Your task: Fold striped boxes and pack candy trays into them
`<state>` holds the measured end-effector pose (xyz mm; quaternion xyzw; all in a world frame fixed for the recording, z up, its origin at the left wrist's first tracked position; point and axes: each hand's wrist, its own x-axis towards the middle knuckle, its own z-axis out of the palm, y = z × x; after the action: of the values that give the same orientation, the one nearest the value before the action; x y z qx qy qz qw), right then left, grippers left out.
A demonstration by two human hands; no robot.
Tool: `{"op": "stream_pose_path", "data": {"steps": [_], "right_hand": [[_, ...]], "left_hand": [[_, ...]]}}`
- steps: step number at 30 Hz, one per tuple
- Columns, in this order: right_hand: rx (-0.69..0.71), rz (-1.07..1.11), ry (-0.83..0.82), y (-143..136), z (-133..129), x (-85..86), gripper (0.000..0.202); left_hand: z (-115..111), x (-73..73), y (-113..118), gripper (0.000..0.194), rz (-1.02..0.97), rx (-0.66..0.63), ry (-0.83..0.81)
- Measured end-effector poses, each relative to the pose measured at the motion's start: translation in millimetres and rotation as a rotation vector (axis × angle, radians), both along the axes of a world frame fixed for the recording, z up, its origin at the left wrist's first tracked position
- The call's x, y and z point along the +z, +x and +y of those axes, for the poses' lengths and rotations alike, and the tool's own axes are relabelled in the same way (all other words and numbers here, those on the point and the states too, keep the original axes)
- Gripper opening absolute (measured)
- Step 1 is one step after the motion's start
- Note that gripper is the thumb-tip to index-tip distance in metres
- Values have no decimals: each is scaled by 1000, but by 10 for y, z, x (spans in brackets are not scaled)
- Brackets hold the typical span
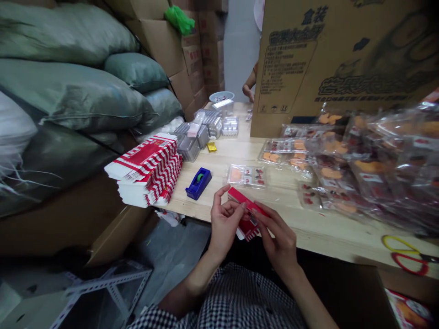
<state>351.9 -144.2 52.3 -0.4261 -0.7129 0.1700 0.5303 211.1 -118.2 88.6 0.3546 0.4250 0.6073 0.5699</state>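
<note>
At the table's near edge, my left hand (223,221) and my right hand (277,230) are both closed on a red carton (237,195) with red-and-white striped edges. My left thumb and fingers meet mine of the right hand near the carton's middle, covering part of it. Just beyond lies a clear plastic tray pack (247,176) with an orange piece and small dark red items. Left of it stands a blue tape dispenser (199,183) with a green core. Further left, a stack of flat red-and-white cartons (146,157) leans unevenly.
Many filled clear packs (332,171) are heaped on the right, before a large cardboard box (291,68). Scissors (406,256) with yellow and red handles lie near the right edge. Clear plastic trays (209,121) stand behind; another person's hand (249,92) shows there. Stuffed sacks (68,91) line the left.
</note>
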Motion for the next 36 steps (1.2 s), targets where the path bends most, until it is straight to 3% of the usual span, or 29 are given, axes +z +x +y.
{"op": "stream_pose_path", "data": {"steps": [9, 12, 15, 17, 19, 23, 25, 27, 29, 31, 33, 36], "right_hand": [[114, 12, -215, 30, 105, 57, 50], [111, 54, -239, 56, 145, 92, 46], [41, 127, -291, 150, 189, 148, 39], [-13, 200, -337, 260, 232, 167, 35], [-34, 312, -383, 388, 285, 142, 33], [11, 589, -452, 587, 368, -33, 33], [25, 704, -486, 634, 372, -124, 38], [59, 811, -521, 648, 344, -179, 56], [125, 906, -562, 636, 292, -205, 80], [170, 951, -622, 607, 241, -236, 93], [133, 946, -677, 590, 220, -313, 99], [40, 921, -728, 642, 249, -551, 106]], "left_hand": [[66, -100, 69, 64, 72, -32, -9], [185, -223, 5, 76, 294, -3, -14], [328, -371, -185, 79, 694, 23, -10], [406, -439, -350, 69, 919, 14, 55], [455, -464, -496, 58, 993, -65, 177], [447, -423, -605, 38, 805, -460, 308], [405, -409, -570, 30, 841, -425, 396], [358, -444, -506, 23, 1001, -251, 585], [316, -555, -434, 21, 1152, -134, 805], [284, -737, -362, 22, 1234, -114, 954], [258, -953, -301, 25, 1275, -159, 1001], [226, -1225, -246, 34, 1332, -343, 927]]}}
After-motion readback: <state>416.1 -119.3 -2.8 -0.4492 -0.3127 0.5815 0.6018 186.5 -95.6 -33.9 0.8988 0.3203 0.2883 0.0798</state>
